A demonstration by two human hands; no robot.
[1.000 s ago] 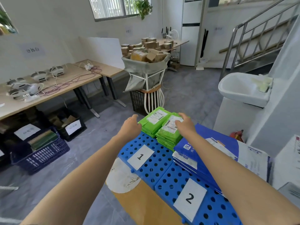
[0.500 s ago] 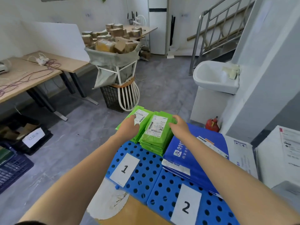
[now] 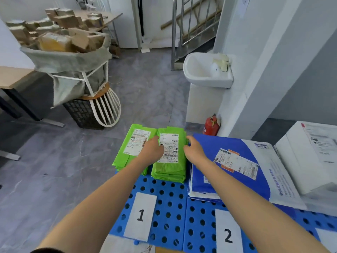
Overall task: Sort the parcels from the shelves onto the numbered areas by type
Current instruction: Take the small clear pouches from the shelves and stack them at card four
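- Gray sack (image 3: 69, 59) hangs open on a white wire stand (image 3: 102, 106). It's full of brown cardboard boxes (image 3: 54, 41), piled up past the rim.
- Black basket (image 3: 80, 114) sits under the sack. Can't see what's in it.
- White sink (image 3: 206, 75) on the wall, w/ a pale thing on its back edge. Red fire extinguisher (image 3: 211, 126) stands on the floor just below it.
- Blue board w/ holes (image 3: 169, 203) has a "1" label (image 3: 140, 216). The next board has a "2" label (image 3: 228, 234).
- Two piles of green parcels lie flat at the far end of board 1, side by side and touching: left green stack (image 3: 127, 157) and right green stack (image 3: 169, 170).
- Both piles point away from the person, long side going front to back. White stickers face up, long side the same way.
- L hand (image 3: 152, 152) rests on top where the 2 piles meet, at the left edge of the right green stack. Its fingers bend down out of sight, so can't tell if they grab.
- R hand (image 3: 194, 149) is at that pile's right edge. Fingers are bent, thumb a bit apart, tips touching the edge. Can't tell if it pinches.
- Blue mailers (image 3: 218, 143) lie flat in a pile on area 2, just beside the green ones, sticker up.
- White parcels (image 3: 310, 152) sit further right, next to the blue pile.
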